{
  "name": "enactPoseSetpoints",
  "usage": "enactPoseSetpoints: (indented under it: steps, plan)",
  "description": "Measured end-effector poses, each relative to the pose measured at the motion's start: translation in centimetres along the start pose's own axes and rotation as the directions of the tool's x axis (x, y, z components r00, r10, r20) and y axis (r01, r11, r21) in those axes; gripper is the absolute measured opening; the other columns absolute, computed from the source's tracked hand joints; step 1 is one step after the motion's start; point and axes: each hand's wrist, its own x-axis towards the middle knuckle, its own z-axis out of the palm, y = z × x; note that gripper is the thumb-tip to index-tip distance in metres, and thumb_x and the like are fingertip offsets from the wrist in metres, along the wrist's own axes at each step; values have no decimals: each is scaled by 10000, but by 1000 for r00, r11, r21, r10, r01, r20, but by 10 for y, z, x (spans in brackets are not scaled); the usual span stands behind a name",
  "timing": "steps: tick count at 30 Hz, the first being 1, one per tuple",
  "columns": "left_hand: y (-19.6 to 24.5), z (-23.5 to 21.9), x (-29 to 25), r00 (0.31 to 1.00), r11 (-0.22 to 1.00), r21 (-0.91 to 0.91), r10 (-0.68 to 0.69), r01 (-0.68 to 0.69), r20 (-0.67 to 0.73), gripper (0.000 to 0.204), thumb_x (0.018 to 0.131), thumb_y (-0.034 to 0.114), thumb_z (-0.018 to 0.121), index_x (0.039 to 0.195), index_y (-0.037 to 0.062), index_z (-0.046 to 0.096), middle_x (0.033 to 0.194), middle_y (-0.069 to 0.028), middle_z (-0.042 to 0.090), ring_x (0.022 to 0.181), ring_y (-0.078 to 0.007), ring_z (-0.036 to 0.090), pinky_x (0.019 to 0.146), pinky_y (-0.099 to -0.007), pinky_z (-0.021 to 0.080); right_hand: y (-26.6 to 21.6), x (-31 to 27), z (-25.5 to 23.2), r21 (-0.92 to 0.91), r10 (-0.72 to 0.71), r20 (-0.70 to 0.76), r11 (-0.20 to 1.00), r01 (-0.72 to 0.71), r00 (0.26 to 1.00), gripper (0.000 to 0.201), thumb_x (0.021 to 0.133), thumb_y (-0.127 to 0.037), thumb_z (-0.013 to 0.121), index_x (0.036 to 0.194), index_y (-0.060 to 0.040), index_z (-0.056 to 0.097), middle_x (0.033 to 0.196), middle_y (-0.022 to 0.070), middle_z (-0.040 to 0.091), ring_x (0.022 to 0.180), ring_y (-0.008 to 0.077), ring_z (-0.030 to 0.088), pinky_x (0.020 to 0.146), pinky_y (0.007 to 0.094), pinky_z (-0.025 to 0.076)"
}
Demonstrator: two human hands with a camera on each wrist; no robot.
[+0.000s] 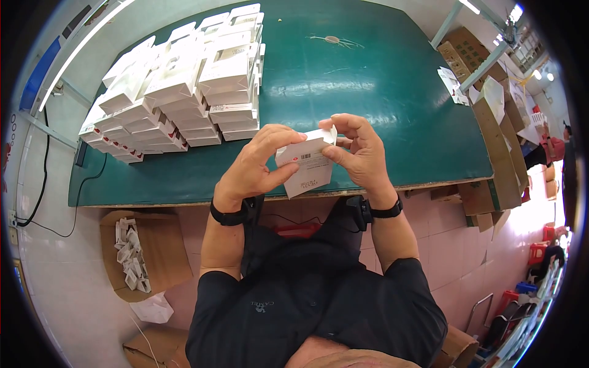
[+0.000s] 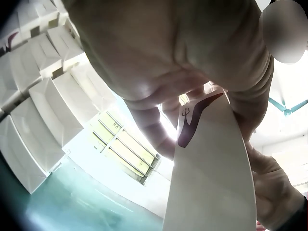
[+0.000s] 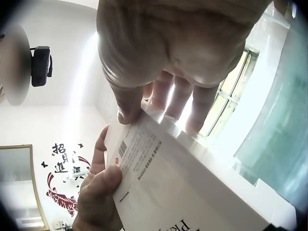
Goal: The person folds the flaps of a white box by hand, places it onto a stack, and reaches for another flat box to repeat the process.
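A white paper carton (image 1: 310, 173) with a barcode, a small red mark and printed text is held up over the front edge of the green table. My left hand (image 1: 254, 161) grips its left side, thumb lying on the printed face. At the upper right corner my right hand (image 1: 363, 153) pinches the carton, its thumb against the printed face and fingers behind the flap end. In the left wrist view, a narrow carton side (image 2: 211, 178) bears a dark red curved design. An upright edge with small flaps runs along the carton (image 3: 178, 175) in the right wrist view.
Stacked white cartons (image 1: 178, 86) rise on the table's (image 1: 368, 116) left half. A small bundle of strings (image 1: 332, 40) lies at the back. Below left stands a cardboard box (image 1: 162, 251) holding white paper pieces. More cardboard (image 1: 500, 141) lines the right edge.
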Motion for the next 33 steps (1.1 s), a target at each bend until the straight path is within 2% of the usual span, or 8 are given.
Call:
enactPoseSetpoints:
  steps: [10, 15, 18, 23, 27, 30, 33]
  plan:
    - [-2, 5, -1, 999, 999, -45, 30, -30, -12, 545, 826, -75, 781, 1325, 90, 635, 1287, -121, 651, 1260, -287, 605, 1031, -385, 495, 3, -2, 0, -37, -79, 3, 996, 79, 997, 435, 925, -44, 812, 1307, -46, 603, 1360, 178, 682, 1243, 239, 663, 1018, 415, 589]
    - [-2, 7, -2, 1000, 998, -66, 17, -19, -23, 545, 827, -80, 779, 1324, 94, 637, 1288, -117, 650, 1272, -287, 601, 1033, -387, 494, 4, -2, -2, -46, -121, 40, 991, 123, 992, 356, 928, -45, 806, 1254, -32, 664, 1371, 198, 680, 1237, 237, 670, 1032, 400, 578]
    - [-2, 8, -1, 999, 997, -62, 40, -42, -30, 540, 832, -86, 771, 1324, 91, 636, 1283, -111, 655, 1275, -291, 600, 1044, -388, 489, -3, -1, -4, -278, -206, 94, 934, 225, 974, 255, 940, -72, 795, 1179, -19, 723, 1357, 195, 693, 1221, 252, 684, 1022, 384, 571]
    - [-4, 10, -3, 998, 997, -60, 56, -57, -14, 580, 831, -79, 777, 1360, 84, 604, 1309, -120, 638, 1297, -280, 583, 1056, -394, 486, -9, 0, -2, -366, -267, 143, 880, 301, 953, 201, 951, -102, 785, 1130, -17, 747, 1335, 182, 706, 1193, 276, 698, 990, 377, 571]
    - [5, 18, -4, 998, 993, -114, -41, 34, -57, 630, 844, -72, 775, 1412, 83, 553, 1390, -137, 583, 1341, -269, 554, 1093, -407, 473, -4, 0, -3, -336, -270, 115, 895, 293, 956, 194, 958, -123, 782, 1125, -29, 747, 1323, 174, 712, 1173, 298, 701, 974, 384, 567]
    - [3, 34, -8, 949, 957, -290, -99, 8, -299, 602, 866, -9, 787, 1411, 88, 549, 1420, -125, 578, 1310, -276, 576, 1032, -416, 527, -2, 0, -5, -334, -298, 75, 892, 306, 952, 200, 951, -128, 790, 1115, -24, 742, 1316, 172, 713, 1164, 288, 699, 972, 377, 562]
    - [-6, 38, -12, 932, 958, -285, -82, -23, -352, 552, 889, -1, 778, 1384, 85, 550, 1425, -128, 566, 1292, -261, 583, 1009, -423, 543, -3, -1, -5, -333, -297, 67, 894, 302, 953, 202, 949, -135, 794, 1106, -21, 739, 1313, 173, 714, 1164, 287, 697, 976, 376, 559]
